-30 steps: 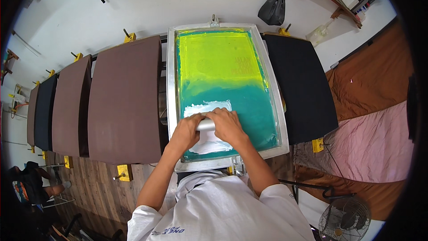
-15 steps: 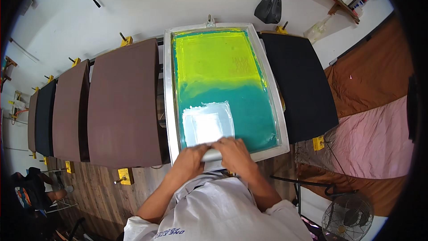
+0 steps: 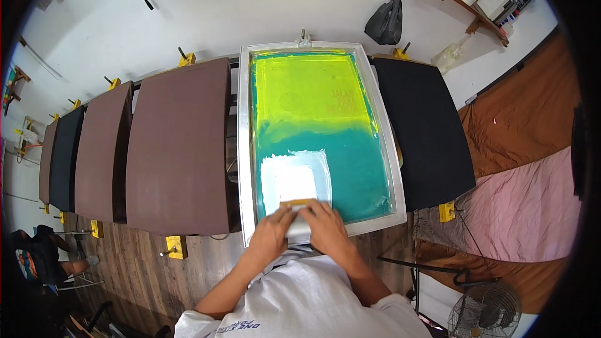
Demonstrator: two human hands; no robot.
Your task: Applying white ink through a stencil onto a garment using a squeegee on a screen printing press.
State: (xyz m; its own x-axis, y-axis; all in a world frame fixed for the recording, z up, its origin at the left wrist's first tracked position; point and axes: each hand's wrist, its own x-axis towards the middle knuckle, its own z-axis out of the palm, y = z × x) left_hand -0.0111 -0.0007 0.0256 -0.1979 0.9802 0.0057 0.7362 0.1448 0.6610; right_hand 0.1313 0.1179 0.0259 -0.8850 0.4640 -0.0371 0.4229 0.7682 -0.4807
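Observation:
A screen-printing frame (image 3: 246, 144) with a pale metal border lies in front of me. Its mesh is yellow-green (image 3: 307, 87) at the far part and teal (image 3: 354, 169) nearer. Toward the near left of the mesh is a patch of white ink (image 3: 291, 178). My left hand (image 3: 273, 231) and my right hand (image 3: 327, 228) are side by side at the frame's near end. Both have their fingers closed on a squeegee (image 3: 298, 209) with a pale handle; an amber strip shows along its far side, at the white patch. My fingers hide much of it.
Brown shirt-like covered boards (image 3: 178, 144) stand in a row to the left, a black one (image 3: 422, 131) to the right. Yellow clamps (image 3: 176, 247) stick out from the boards' ends. A fan (image 3: 484, 313) stands at the lower right, beside brown and pink cloth (image 3: 519, 206).
The squeegee has tipped, so its amber strip now shows on the far side. Both hands stay on it, with a small shift. The whole view has moved slightly.

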